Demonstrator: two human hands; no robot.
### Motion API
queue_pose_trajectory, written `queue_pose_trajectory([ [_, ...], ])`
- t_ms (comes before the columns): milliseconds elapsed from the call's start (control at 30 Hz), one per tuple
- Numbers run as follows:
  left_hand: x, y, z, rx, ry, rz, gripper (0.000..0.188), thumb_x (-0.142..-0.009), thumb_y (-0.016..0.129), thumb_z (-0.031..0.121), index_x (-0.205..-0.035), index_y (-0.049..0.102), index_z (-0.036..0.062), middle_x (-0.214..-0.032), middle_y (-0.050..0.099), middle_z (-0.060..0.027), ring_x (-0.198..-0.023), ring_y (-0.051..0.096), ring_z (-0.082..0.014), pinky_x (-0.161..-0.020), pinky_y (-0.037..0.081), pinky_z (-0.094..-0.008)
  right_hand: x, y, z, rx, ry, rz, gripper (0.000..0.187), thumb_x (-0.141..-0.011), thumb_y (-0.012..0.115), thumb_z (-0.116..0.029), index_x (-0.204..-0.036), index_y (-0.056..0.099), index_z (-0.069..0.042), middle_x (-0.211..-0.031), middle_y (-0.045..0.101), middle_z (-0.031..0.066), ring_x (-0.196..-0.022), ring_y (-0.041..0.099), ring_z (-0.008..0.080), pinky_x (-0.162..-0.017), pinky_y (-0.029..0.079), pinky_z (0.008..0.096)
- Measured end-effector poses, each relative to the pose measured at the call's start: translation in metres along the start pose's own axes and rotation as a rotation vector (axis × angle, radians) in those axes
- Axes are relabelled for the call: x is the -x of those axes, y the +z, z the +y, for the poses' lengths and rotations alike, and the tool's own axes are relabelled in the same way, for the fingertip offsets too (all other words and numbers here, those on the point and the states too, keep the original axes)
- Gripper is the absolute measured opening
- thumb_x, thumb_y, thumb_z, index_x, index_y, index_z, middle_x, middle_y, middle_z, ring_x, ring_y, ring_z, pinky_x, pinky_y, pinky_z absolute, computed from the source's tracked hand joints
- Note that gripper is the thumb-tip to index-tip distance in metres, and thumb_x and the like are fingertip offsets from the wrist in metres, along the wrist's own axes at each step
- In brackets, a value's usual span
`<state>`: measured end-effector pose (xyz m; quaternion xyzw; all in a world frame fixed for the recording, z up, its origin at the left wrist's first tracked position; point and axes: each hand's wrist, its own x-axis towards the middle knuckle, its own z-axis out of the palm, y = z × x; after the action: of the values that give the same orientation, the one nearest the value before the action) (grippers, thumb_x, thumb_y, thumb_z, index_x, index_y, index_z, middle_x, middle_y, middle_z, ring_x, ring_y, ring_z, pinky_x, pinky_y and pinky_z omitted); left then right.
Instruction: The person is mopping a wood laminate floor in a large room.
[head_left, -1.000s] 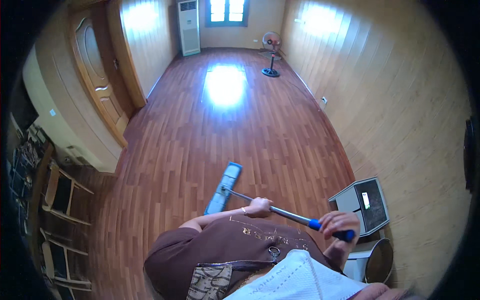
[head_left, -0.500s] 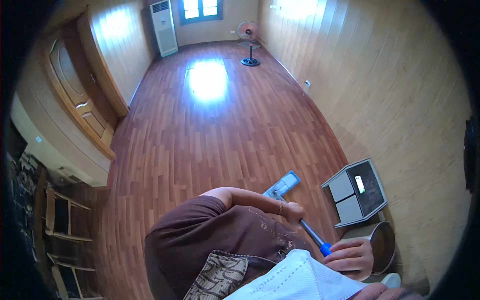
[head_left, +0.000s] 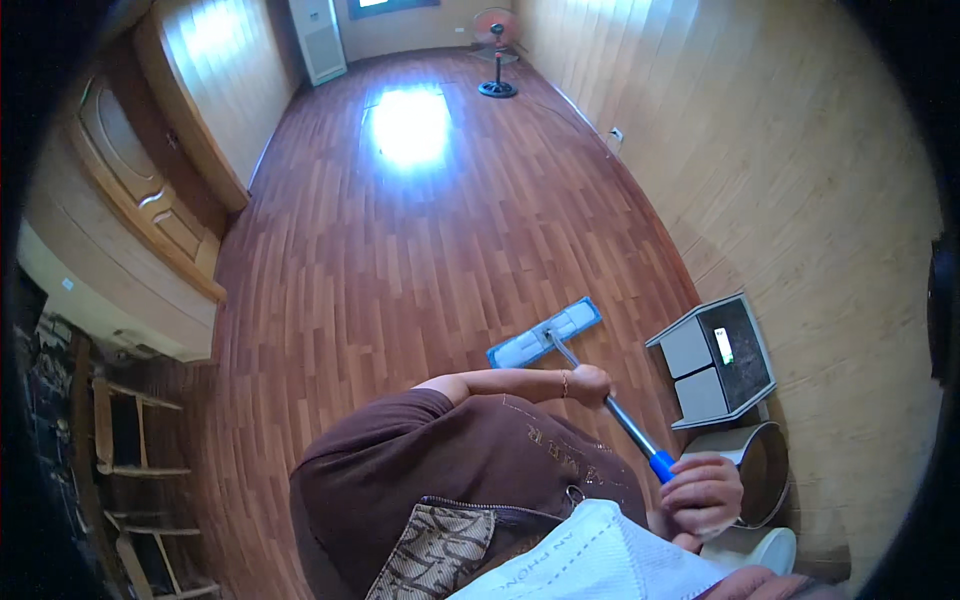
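The right hand (head_left: 703, 492) is closed snugly around the blue grip (head_left: 662, 466) at the near end of a mop (head_left: 630, 425). Farther along, the left hand (head_left: 592, 384) is wrapped tight around the shiny pole (head_left: 636, 433). Past both 2 hands, the flat blue mop head (head_left: 520, 349) lies on the brown floor (head_left: 420, 260). To its right sits 1 gray box (head_left: 690, 349). Way back stands 1 fan (head_left: 497, 60).

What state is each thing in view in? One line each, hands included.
Left hand: closed around mop pole.
Right hand: closed around blue grip at pole's upper end.
Mop head: flat on floor.
Fan: upright; spinning or not, can't tell.
Door: shut or ajar, can't tell.
Grey unit: standing by right wall.
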<state>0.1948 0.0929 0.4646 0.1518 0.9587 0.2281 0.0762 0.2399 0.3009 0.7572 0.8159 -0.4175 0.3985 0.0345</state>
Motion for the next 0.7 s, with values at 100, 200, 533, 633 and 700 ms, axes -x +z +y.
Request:
queue_pose_trajectory([
  [100, 0.017, -0.013, -0.025, 0.052, -0.146, 0.033, 0.016, -0.069, 0.064, 0.025, -0.074, 0.067, 0.0111, -0.078, 0.067, -0.0136, -0.076, 0.067, -0.0351, -0.064, 0.054, -0.0462, -0.008, 0.015, 0.034, -0.103, -0.064, 0.059, 0.052, -0.083, 0.061, -0.057, -0.058, 0.054, -0.012, -0.065, 0.064, 0.0016, -0.062, 0.066, 0.0160, -0.062, 0.054, 0.0321],
  [200, 0.035, -0.022, -0.054, 0.030, -0.243, 0.099, 0.015, -0.069, 0.063, 0.024, -0.077, 0.067, 0.0121, -0.081, 0.068, -0.0130, -0.078, 0.067, -0.0351, -0.065, 0.054, -0.0460, -0.021, 0.027, 0.061, -0.219, -0.044, 0.088, 0.052, -0.082, 0.064, -0.054, -0.056, 0.055, -0.010, -0.064, 0.063, 0.0020, -0.060, 0.066, 0.0172, -0.061, 0.054, 0.0332],
  [533, 0.133, -0.029, -0.149, 0.270, -0.665, 0.426, 0.013, -0.072, 0.064, 0.024, -0.082, 0.066, 0.0151, -0.086, 0.066, -0.0130, -0.083, 0.066, -0.0335, -0.071, 0.054, -0.0465, -0.059, 0.087, 0.154, -0.705, -0.038, 0.085, 0.039, -0.082, 0.070, -0.041, -0.063, 0.061, -0.008, -0.064, 0.065, 0.0060, -0.058, 0.066, 0.0212, -0.060, 0.052, 0.0359],
  [633, 0.166, -0.029, -0.176, 0.211, -0.729, 0.516, 0.013, -0.073, 0.061, 0.020, -0.082, 0.066, 0.0119, -0.086, 0.065, -0.0126, -0.082, 0.065, -0.0366, -0.071, 0.053, -0.0488, -0.071, 0.110, 0.182, -0.823, -0.001, 0.002, 0.027, -0.074, 0.076, -0.027, -0.069, 0.062, -0.005, -0.073, 0.066, 0.0097, -0.070, 0.067, 0.0268, -0.070, 0.052, 0.0398],
  [700, 0.189, -0.037, -0.190, 0.214, -0.775, 0.540, 0.020, -0.077, 0.065, 0.031, -0.082, 0.066, 0.0110, -0.089, 0.065, -0.0129, -0.084, 0.064, -0.0374, -0.072, 0.052, -0.0494, -0.082, 0.130, 0.205, -0.838, -0.029, -0.047, 0.024, -0.073, 0.076, -0.026, -0.071, 0.062, -0.006, -0.075, 0.066, 0.0092, -0.075, 0.067, 0.0278, -0.076, 0.050, 0.0428],
])
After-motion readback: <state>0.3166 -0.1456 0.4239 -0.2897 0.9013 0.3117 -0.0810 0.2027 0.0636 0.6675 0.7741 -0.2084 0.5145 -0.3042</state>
